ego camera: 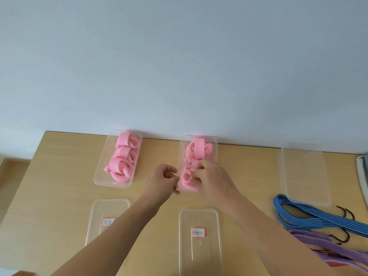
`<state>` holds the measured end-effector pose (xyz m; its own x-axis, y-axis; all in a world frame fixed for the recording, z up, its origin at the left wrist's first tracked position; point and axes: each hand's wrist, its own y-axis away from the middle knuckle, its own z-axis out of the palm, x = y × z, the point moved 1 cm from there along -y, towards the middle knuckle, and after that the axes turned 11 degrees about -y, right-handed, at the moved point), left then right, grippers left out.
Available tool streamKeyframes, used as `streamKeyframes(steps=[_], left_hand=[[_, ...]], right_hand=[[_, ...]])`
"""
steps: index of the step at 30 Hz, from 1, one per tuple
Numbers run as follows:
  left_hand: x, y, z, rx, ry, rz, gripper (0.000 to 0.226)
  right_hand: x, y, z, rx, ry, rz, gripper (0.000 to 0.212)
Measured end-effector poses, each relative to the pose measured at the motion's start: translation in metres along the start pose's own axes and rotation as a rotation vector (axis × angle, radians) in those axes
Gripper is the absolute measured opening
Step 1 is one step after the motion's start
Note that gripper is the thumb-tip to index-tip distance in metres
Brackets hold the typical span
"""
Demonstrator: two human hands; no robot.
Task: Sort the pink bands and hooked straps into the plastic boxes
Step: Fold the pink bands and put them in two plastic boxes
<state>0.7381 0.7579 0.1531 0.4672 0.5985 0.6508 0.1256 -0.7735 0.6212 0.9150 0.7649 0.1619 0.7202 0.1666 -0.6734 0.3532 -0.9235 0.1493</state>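
Two clear plastic boxes at the table's far edge hold pink bands: the left box with looped bands, and the middle box with more pink bands. My right hand reaches into the near end of the middle box, fingers pinched on a pink band. My left hand is curled just left of that box, touching its near corner; nothing shows in it. A third clear box stands at the right with nothing in it. Blue hooked straps and purple hooked straps lie at the right front.
Two clear lids with red-bordered labels lie near me: a left lid and a middle lid. A pale wall rises behind the table. The wooden table's left edge drops off beside a lower surface. A white object sits at the far right.
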Motion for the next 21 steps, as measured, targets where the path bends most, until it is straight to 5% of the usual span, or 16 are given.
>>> streamKeyframes(steps=[12, 21], left_hand=[[0.0, 0.034, -0.009, 0.229, -0.383, 0.259, 0.026], [-0.026, 0.089, -0.006, 0.165, -0.548, 0.541, 0.031]], right_hand=[[-0.009, 0.022, -0.011, 0.144, -0.03, 0.011, 0.028], [-0.026, 0.127, 0.005, 0.297, 0.009, 0.188, 0.041]])
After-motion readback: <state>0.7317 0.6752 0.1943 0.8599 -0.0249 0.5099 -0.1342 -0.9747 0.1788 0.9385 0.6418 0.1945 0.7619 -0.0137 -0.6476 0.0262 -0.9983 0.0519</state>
